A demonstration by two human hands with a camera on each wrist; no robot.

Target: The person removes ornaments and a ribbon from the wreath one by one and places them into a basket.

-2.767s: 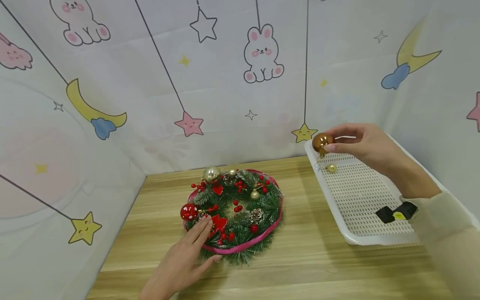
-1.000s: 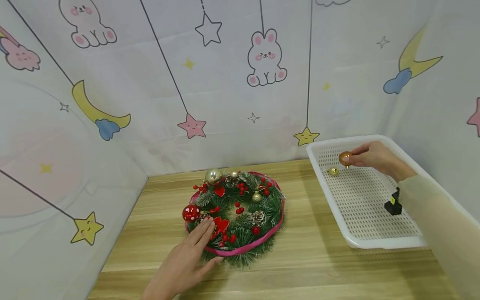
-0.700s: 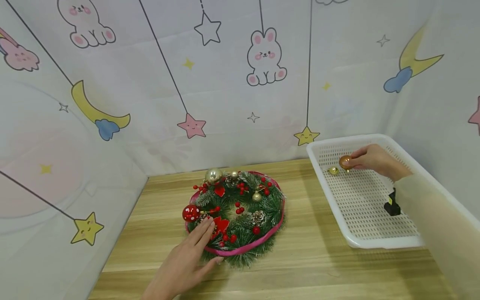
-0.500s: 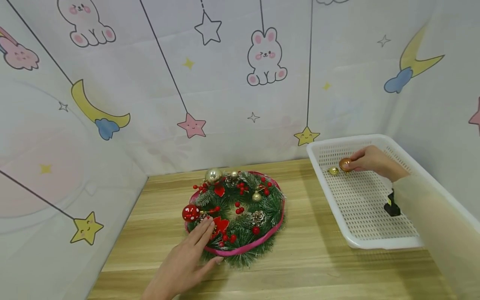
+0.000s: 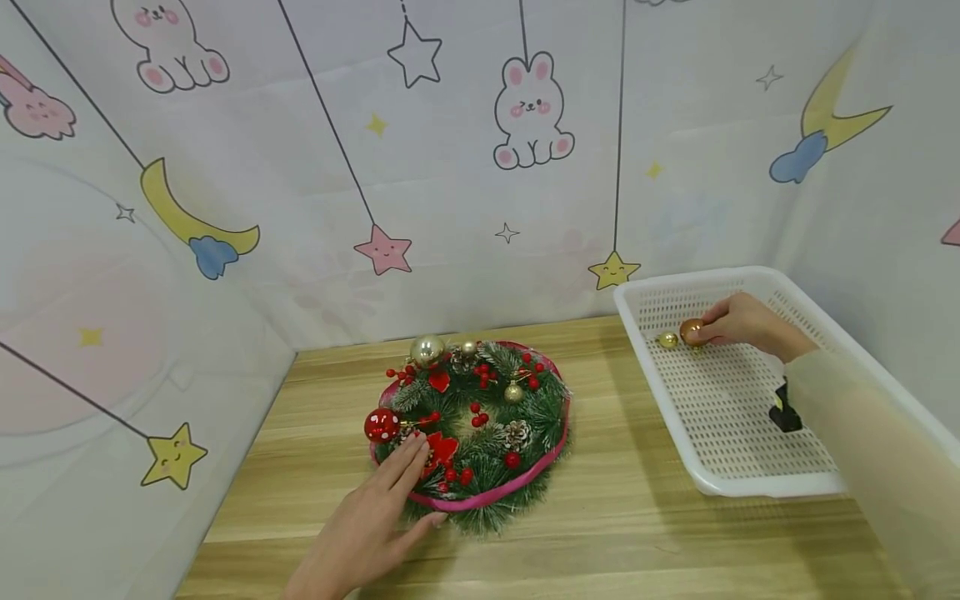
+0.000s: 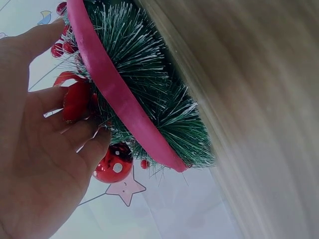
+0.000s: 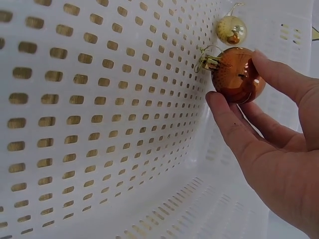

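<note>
In the head view my left hand (image 5: 360, 521) rests with straight fingers on the near left edge of a green wreath (image 5: 542, 417). Its fingertips touch a red cloth flower (image 5: 444, 450), beside a red ball with white dots (image 5: 382, 425). A pink ribbon (image 6: 119, 97) runs round the wreath's side. On the right, my right hand (image 5: 753, 323) pinches a shiny copper bauble (image 7: 238, 74) between thumb and fingers, low inside a white basket (image 5: 765, 486). The bauble's gold cap and thread face the perforated bottom. A smaller gold bauble (image 7: 231, 30) lies right beside it.
Silver-gold baubles (image 5: 428, 351), pine cones (image 5: 517, 435) and red berries dot the wreath. The wood-grain table (image 5: 600, 533) extends between wreath and basket. A printed cloth backdrop (image 5: 450, 167) stands behind. The wrist camera (image 5: 783, 412) shows under my right sleeve.
My right hand has carried the copper bauble from above the basket's left rim down into the basket, beside the gold bauble. My left hand stays on the wreath.
</note>
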